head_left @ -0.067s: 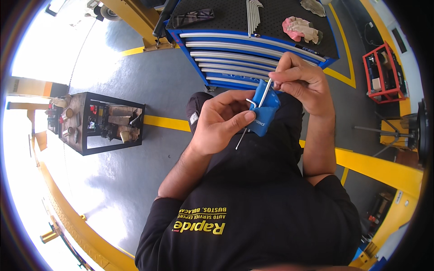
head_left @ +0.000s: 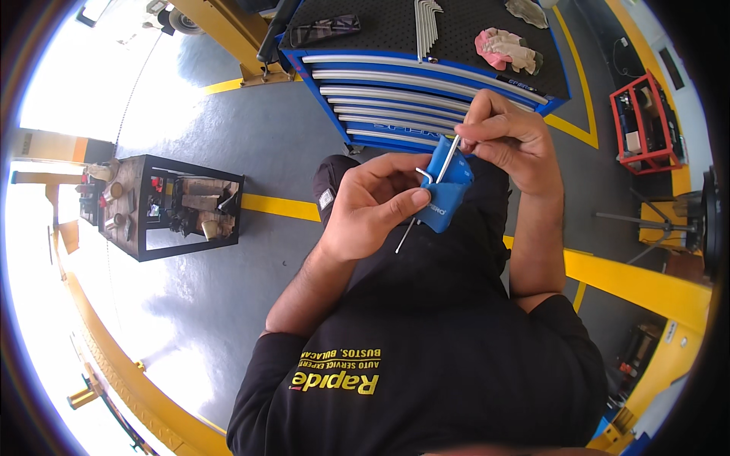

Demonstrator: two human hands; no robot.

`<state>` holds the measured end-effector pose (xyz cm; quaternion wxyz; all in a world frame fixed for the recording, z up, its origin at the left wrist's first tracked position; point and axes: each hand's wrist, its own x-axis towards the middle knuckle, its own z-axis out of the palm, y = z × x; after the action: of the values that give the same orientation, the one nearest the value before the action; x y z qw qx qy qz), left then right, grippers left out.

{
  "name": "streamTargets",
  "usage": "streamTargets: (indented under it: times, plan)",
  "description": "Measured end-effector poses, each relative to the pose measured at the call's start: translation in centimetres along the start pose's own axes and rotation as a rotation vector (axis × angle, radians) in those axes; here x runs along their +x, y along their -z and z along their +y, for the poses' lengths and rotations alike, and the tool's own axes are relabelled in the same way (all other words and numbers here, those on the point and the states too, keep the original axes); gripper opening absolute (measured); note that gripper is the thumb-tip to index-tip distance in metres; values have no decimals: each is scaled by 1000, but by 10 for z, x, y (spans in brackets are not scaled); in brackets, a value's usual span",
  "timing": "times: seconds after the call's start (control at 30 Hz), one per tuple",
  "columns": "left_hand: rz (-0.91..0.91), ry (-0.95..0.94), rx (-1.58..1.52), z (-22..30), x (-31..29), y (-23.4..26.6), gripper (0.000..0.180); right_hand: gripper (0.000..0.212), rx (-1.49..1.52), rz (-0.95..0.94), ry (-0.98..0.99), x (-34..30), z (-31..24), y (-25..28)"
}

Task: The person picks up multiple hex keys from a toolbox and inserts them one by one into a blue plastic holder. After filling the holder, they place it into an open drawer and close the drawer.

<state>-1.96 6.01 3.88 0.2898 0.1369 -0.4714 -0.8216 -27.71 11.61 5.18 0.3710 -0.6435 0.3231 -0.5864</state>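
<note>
My left hand (head_left: pixel 374 199) is closed on a blue plastic hex key holder (head_left: pixel 447 199), its thumb pressed on the near face. A thin hex key sticks through the holder, its short bent end (head_left: pixel 424 175) near my left fingers and its long end (head_left: pixel 405 237) pointing down. Between the thumb and fingertips of my right hand (head_left: pixel 511 140), a thicker silver hex key (head_left: pixel 450 158) is pinched at its upper end. The lower part of that key lies against or inside the holder; I cannot tell which.
Ahead stands a blue tool cabinet (head_left: pixel 304 67) with silver drawer edges. On its black mat lie several L-shaped hex keys (head_left: pixel 426 30), a dark patterned case (head_left: pixel 325 30) and pinkish work gloves (head_left: pixel 506 50). A metal work cart (head_left: pixel 194 254) is left, a red rack (head_left: pixel 646 121) right.
The blue holder has turned slightly in my left hand. My right hand has shifted very slightly with the thicker hex key.
</note>
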Motion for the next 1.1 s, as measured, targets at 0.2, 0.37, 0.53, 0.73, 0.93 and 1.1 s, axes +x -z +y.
streamTargets:
  times: [0.2, 0.37, 0.53, 0.73, 0.93, 1.1]
  plan:
    - [-101, 99, -50, -1, 3, 6, 40, 27, 316, -134, 2, 9, 20, 9]
    - [-84, -91, 329, -5, 5, 0, 39, 21, 38, -209, 12, 18, 8, 4]
    - [-19, -189, 538, -3, 8, 1, 37, 18, -129, 4, -44, 12, -2, -22]
    - [62, -97, 480, -5, 4, -6, 39, 17, -444, 158, 8, 8, -6, -41]
    - [114, -109, 228, -9, 8, -3, 40, 26, -622, 229, 70, 5, -6, -59]
    - [170, -154, 232, -10, 10, -3, 40, 36, -743, 176, 61, 1, -11, -66]
